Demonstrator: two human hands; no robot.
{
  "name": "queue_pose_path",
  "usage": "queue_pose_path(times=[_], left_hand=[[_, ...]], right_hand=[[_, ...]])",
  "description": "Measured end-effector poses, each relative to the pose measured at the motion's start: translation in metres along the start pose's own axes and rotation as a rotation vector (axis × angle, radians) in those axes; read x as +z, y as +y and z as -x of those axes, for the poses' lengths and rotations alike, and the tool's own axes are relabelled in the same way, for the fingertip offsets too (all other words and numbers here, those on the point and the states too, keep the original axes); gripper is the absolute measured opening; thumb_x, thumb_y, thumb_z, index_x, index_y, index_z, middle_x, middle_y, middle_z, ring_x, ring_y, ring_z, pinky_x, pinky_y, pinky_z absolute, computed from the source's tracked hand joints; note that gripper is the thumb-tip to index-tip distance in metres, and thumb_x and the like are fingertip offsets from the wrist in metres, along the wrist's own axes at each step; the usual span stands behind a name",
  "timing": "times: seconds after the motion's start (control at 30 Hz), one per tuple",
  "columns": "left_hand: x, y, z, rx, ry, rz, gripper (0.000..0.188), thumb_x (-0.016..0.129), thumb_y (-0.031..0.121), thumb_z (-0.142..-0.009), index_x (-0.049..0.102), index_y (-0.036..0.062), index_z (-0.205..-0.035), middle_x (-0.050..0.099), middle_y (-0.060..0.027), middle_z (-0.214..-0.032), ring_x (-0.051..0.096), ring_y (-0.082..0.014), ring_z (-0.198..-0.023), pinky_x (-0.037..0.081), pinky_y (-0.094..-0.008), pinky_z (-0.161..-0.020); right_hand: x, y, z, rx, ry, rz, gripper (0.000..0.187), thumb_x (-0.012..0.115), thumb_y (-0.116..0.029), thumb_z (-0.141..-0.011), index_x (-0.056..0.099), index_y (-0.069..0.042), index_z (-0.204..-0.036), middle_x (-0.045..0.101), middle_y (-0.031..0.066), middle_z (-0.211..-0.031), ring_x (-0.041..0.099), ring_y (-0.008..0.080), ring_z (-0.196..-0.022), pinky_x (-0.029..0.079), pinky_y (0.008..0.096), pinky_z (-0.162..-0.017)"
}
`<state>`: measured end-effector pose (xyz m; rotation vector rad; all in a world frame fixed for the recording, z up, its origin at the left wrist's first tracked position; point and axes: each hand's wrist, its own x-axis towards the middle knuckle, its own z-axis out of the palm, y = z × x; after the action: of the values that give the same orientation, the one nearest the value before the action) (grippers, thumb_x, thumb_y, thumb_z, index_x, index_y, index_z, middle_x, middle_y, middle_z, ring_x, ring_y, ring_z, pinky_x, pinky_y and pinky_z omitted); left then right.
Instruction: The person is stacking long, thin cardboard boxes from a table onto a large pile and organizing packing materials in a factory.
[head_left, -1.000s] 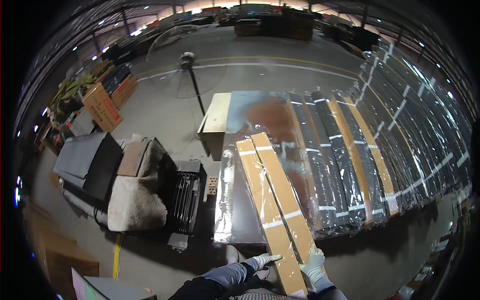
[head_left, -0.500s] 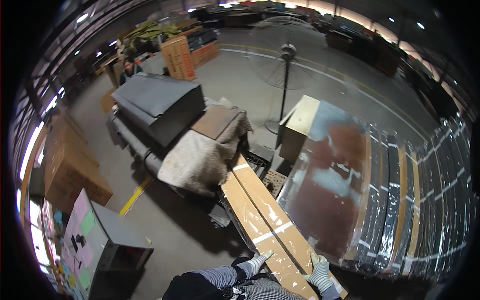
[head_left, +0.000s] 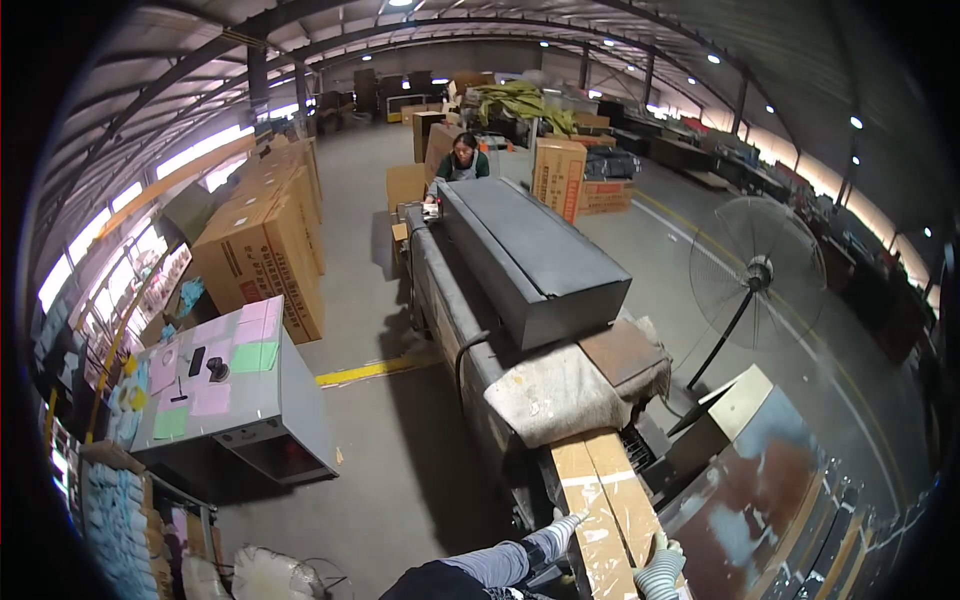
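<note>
Two long narrow cardboard boxes (head_left: pixel 603 510) lie side by side, with a white strap and clear tape across them. Their far ends go under a grey-white cloth (head_left: pixel 555 395) hanging at the end of a long machine (head_left: pixel 437 290). My left hand (head_left: pixel 560 532), in a striped glove, grips the left side, its thumb on top and its other fingers hidden. On the right side, my right hand (head_left: pixel 660 570) is wrapped round the edge in a similar glove. The near ends run out of the picture.
A grey cabinet (head_left: pixel 225 440) with coloured papers stands left. Right of the boxes are a worn brown-blue surface (head_left: pixel 745 500), wrapped packs (head_left: pixel 830 550) and a standing fan (head_left: pixel 758 272). Behind the machine's grey cover (head_left: pixel 540 260), a person (head_left: pixel 464 160) stands. Large cartons (head_left: pixel 265 250) stack far left.
The view has swung left and upward, showing more of the hall. The boxes have slid forward, farther under the cloth, with both my hands still on their sides.
</note>
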<state>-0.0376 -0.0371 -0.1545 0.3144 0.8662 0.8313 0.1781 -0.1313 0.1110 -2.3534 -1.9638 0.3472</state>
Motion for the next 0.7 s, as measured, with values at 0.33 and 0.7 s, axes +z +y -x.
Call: queue_pose_path(times=[0.33,0.7], left_hand=[[0.008,-0.003,-0.074,-0.153,0.118,0.150,0.105,0.079,0.024,-0.085,0.001,0.0231,-0.156,0.050,-0.0174,-0.141,0.062,-0.0306,-0.109,0.056,-0.0489,-0.080],[0.051,0.071,-0.009,-0.098,0.312,0.029,0.090,0.081,0.028,-0.082,0.024,0.0170,-0.150,0.050,-0.0126,-0.141,0.056,-0.0342,-0.119,0.052,-0.0519,-0.092]], right_hand=[[-0.036,-0.005,-0.022,-0.182,0.107,-0.075,0.079,0.077,-0.037,-0.073,0.043,-0.011,-0.140,0.056,0.0289,-0.117,0.054,0.0488,-0.107,0.045,0.0557,-0.094],[0.001,-0.012,-0.089,0.047,-0.037,-0.002,0.099,0.088,-0.054,-0.051,0.051,-0.011,-0.133,0.054,0.0220,-0.121,0.051,0.0378,-0.115,0.041,0.0502,-0.098]])
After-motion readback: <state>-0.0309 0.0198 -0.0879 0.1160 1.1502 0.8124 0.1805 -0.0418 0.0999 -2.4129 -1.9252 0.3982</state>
